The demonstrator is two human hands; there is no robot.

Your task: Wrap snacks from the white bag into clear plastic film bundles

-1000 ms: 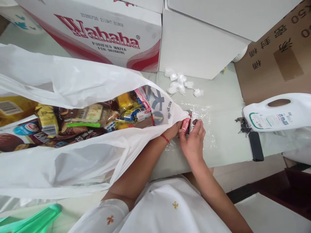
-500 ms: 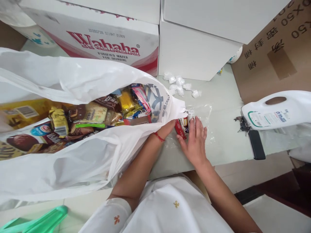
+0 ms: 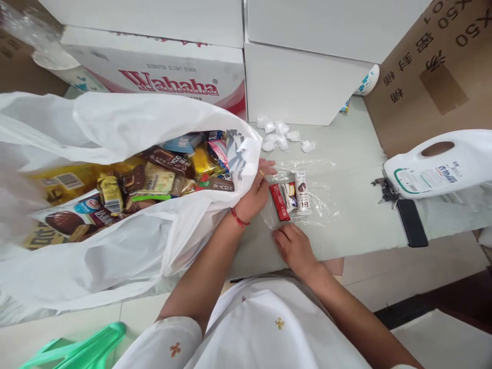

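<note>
My left hand (image 3: pixel 254 197), a red cord round its wrist, is against the right-hand rim of a large white plastic bag (image 3: pixel 126 120). Its visible fingers stretch past the rim; the bag partly covers the hand. Packaged snacks fill the bag, among them a yellow packet (image 3: pixel 110 193) and a brown cocoa packet (image 3: pixel 169 160). On the table, a red-ended snack bar (image 3: pixel 280 202), a packet with a banana picture (image 3: pixel 291 196) and a white wrapped bar (image 3: pixel 303 193) lie on a clear plastic bag (image 3: pixel 323 197). My right hand (image 3: pixel 295 251) has curled fingers pinching that clear bag's near edge.
Several small knotted plastic bundles (image 3: pixel 280 136) lie behind the snacks, before white boxes (image 3: pixel 288 87). A Wahaha carton (image 3: pixel 165 72) stands at the back. To the right are keys (image 3: pixel 385 190), a black phone (image 3: pixel 412 223), a white detergent bottle (image 3: pixel 442 166) and a brown carton (image 3: pixel 423 87).
My left hand has moved left along with the white bag's rim, uncovering the wrapped bars. My right hand has drawn back from the bars toward me, and its fingers have curled.
</note>
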